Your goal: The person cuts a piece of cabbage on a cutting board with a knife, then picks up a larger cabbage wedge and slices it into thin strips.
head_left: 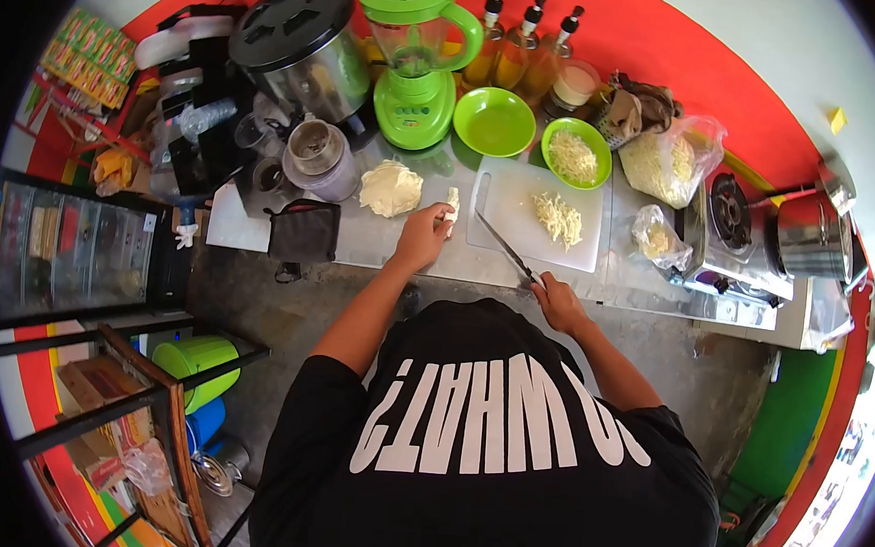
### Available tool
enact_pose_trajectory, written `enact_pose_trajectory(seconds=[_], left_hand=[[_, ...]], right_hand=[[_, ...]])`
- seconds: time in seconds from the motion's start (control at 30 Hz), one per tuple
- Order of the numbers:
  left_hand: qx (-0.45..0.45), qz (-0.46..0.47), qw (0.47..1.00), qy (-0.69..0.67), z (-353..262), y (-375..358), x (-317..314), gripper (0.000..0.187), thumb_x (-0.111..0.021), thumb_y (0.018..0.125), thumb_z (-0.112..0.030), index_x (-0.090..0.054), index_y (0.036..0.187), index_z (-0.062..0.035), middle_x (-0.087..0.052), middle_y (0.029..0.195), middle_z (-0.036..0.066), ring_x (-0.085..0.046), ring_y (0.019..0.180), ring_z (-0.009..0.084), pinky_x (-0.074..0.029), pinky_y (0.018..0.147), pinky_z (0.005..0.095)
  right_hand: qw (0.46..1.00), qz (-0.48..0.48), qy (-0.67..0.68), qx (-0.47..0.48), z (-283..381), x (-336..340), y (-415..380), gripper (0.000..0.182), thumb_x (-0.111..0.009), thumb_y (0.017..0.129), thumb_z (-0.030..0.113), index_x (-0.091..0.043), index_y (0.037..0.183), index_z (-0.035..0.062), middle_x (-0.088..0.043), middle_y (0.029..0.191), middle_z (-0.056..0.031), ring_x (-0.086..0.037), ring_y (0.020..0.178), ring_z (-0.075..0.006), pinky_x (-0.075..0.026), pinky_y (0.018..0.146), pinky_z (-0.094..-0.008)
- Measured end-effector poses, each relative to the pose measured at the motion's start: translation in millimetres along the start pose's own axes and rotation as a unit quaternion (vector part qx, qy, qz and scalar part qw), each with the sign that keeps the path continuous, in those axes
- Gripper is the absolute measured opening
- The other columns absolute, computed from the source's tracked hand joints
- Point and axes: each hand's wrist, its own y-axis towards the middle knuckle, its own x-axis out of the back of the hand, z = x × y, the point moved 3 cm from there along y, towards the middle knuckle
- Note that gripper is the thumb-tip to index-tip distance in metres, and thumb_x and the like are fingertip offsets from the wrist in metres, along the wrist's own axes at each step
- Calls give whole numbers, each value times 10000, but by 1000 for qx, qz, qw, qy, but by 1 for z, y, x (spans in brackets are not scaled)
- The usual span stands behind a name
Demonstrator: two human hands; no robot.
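Note:
My left hand (424,237) is closed on a small pale strip of food (451,210) at the left edge of the white cutting board (505,240). A knife (507,244) is gripped by its handle in my right hand (560,303), its blade slanting up and left over the board's near side. Pale shredded food (558,221) lies heaped on the board's right half. Left of my left hand, a cream-coloured mound of food (391,188) rests on the counter. Behind the board, a green plate (577,154) holds more pale shreds.
An empty-looking green bowl (495,123), a green blender (413,102) and several pump bottles (516,58) line the back. Rightward are plastic bags (670,162), a gas stove (730,216) and a large pot (815,237). A black pouch (304,231) sits at the counter's left front.

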Motion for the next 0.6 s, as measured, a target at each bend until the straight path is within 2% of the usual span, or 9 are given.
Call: enact_pose_trajectory(seconds=[0.13,0.23,0.3,0.33,0.4,0.43,0.5,0.53,0.6], left_hand=[[-29,69,995,65,3,12,-12,330,-628,973,-10,-658,1300,-40,-719,963,146,-760,875,228,-576,746,320],[-111,93,981,130,-19,15,-25,357,-635,975,-68,-668,1331,-70,-753,969,150,-758,886,262,-585,763,348],[-190,106,920,327,-38,17,-35,340,-675,946,-150,-699,1276,-71,-764,954,138,-748,883,307,-586,768,395],[-196,113,918,327,-40,22,-40,340,-675,946,-150,-699,1276,-71,-764,954,138,-748,883,307,-586,768,395],[-250,214,816,474,-38,32,-54,273,-703,895,-207,-739,1129,-70,-758,909,124,-731,853,328,-578,747,427],[-256,219,813,474,-34,38,-57,273,-703,895,-207,-739,1129,-70,-758,909,124,-731,853,328,-578,747,427],[-346,203,766,502,-37,48,-65,157,-731,854,-196,-728,958,-78,-717,863,100,-702,863,293,-568,720,424],[-352,208,763,501,-41,52,-67,157,-731,854,-196,-728,958,-78,-717,863,100,-702,863,293,-568,720,424],[-412,123,785,446,-54,59,-64,118,-748,834,-186,-694,868,-87,-650,846,74,-661,902,265,-564,709,414]], right_hand=[[996,-21,8,-85,-32,1,-19,312,-516,1064,284,-510,1172,-9,-669,927,-344,-622,921,-552,-468,800,-610],[993,-58,37,-96,-34,9,-29,308,-529,1057,268,-501,1186,-11,-668,916,-339,-621,910,-554,-466,789,-612],[991,-87,48,-90,-25,13,-34,307,-539,1052,258,-497,1193,-12,-668,910,-336,-622,905,-553,-465,781,-612],[988,-115,56,-82,-19,13,-35,299,-558,1038,240,-507,1184,-17,-672,903,-327,-626,903,-545,-470,778,-605],[984,-148,66,-77,-8,13,-35,292,-576,1025,222,-517,1175,-22,-675,896,-318,-631,900,-537,-475,775,-597],[981,-162,83,-61,-2,12,-35,283,-592,1010,206,-531,1159,-27,-679,896,-312,-636,897,-528,-481,776,-586],[973,-199,105,-46,10,11,-32,265,-632,965,165,-565,1124,-36,-691,905,-298,-646,886,-509,-498,785,-556],[971,-206,107,-50,12,7,-29,265,-632,965,165,-565,1124,-36,-691,905,-298,-646,886,-509,-498,785,-556],[965,-215,131,-73,15,0,-23,273,-630,977,171,-580,1147,-37,-696,821,-239,-683,817,-433,-519,742,-490]])
